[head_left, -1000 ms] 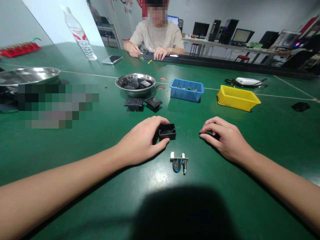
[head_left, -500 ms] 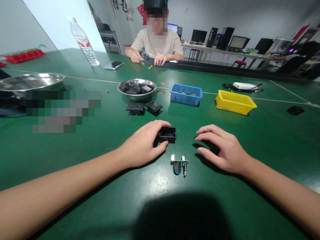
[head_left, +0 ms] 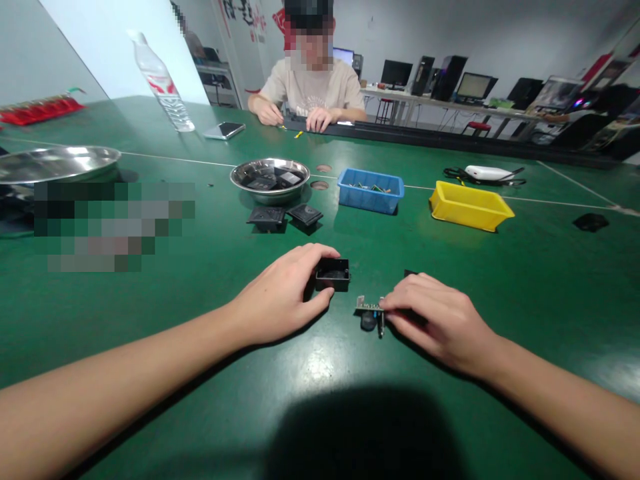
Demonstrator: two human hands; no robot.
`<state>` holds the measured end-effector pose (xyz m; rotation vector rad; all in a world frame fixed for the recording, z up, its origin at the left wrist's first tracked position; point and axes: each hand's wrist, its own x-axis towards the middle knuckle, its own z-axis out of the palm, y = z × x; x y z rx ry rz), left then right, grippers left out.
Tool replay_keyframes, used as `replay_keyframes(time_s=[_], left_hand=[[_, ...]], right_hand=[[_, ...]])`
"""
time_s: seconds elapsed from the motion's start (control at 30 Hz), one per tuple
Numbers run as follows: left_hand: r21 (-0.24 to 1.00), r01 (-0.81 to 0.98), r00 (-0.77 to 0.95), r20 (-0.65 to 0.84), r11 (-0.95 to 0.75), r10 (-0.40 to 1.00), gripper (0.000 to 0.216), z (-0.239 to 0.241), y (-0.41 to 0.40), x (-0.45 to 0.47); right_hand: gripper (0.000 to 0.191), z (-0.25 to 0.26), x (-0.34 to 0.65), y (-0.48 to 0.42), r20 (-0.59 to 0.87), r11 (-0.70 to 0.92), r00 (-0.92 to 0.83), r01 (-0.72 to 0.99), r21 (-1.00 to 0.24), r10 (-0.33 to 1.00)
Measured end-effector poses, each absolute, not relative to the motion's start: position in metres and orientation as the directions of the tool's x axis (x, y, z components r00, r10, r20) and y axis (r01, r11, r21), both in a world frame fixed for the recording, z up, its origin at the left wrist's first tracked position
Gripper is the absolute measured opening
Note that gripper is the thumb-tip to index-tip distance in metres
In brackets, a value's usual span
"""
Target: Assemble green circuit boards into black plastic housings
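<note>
My left hand point(head_left: 290, 293) grips a small black open-topped plastic box point(head_left: 333, 275) by its left side, thumb in front and fingers behind. To the right of the box, my right hand point(head_left: 435, 320) pinches the right end of a small circuit board point(head_left: 369, 309). Metal prongs stick up from that board, and a dark round part hangs below it. A bit of something black point(head_left: 411, 273) shows behind my right hand, mostly hidden. Two black plastic covers point(head_left: 267, 217) lie beyond the box.
A steel bowl point(head_left: 235, 179) holding black parts, a blue bin point(head_left: 371, 197) of small pieces and a yellow bin point(head_left: 470, 208) stand farther back. A bottle point(head_left: 163, 83) and a phone point(head_left: 225, 131) are at the back left. Across the table point(head_left: 200, 413) sits a person point(head_left: 315, 87).
My right hand has come down and left, closed on the circuit board and shifted it slightly up and to the right. My left hand stays on the black box.
</note>
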<state>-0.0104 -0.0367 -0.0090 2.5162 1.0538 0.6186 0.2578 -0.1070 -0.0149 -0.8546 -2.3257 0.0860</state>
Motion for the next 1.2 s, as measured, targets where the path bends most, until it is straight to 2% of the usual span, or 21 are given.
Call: replay_keyframes(time_s=[0.13, 0.2, 0.33, 0.53, 0.67, 0.8, 0.93, 1.07, 1.2], left_hand=[[0.468, 0.584, 0.632, 0.252, -0.664, 0.733, 0.039, -0.009, -0.037, -0.01], [0.466, 0.584, 0.633, 0.251, -0.664, 0.732, 0.039, -0.009, -0.037, -0.01], [0.463, 0.582, 0.636, 0.252, -0.668, 0.729, 0.039, -0.009, -0.037, -0.01], [0.471, 0.583, 0.637, 0.243, -0.663, 0.732, 0.04, -0.008, -0.037, -0.01], [0.48, 0.593, 0.629, 0.225, -0.646, 0.744, 0.04, -0.008, -0.038, -0.011], [0.487, 0.594, 0.625, 0.221, -0.64, 0.748, 0.04, -0.007, -0.039, -0.011], [0.495, 0.595, 0.622, 0.216, -0.633, 0.753, 0.039, -0.006, -0.04, -0.011], [0.501, 0.59, 0.622, 0.219, -0.634, 0.752, 0.038, -0.005, -0.04, -0.011], [0.497, 0.575, 0.628, 0.241, -0.65, 0.74, 0.038, -0.008, -0.038, -0.012]], right_hand=[[0.004, -0.016, 0.266, -0.096, 0.57, 0.592, -0.341, 0.732, -0.339, 0.748], [0.004, -0.016, 0.267, -0.093, 0.542, 0.526, -0.3, 0.784, -0.328, 0.785], [0.007, -0.016, 0.265, -0.093, 0.492, 0.51, -0.329, 0.808, -0.296, 0.806], [0.01, -0.014, 0.28, -0.092, 0.539, 0.592, -0.389, 0.757, -0.275, 0.748], [0.016, -0.014, 0.294, -0.091, 0.473, 0.512, -0.369, 0.831, -0.217, 0.8], [0.021, -0.017, 0.3, -0.089, 0.394, 0.471, -0.362, 0.853, -0.227, 0.845], [0.021, -0.022, 0.307, -0.083, 0.42, 0.396, -0.28, 0.891, -0.221, 0.863], [0.013, -0.022, 0.313, -0.078, 0.463, 0.331, -0.21, 0.922, -0.199, 0.861], [0.018, -0.017, 0.31, -0.082, 0.506, 0.388, -0.22, 0.887, -0.252, 0.834]])
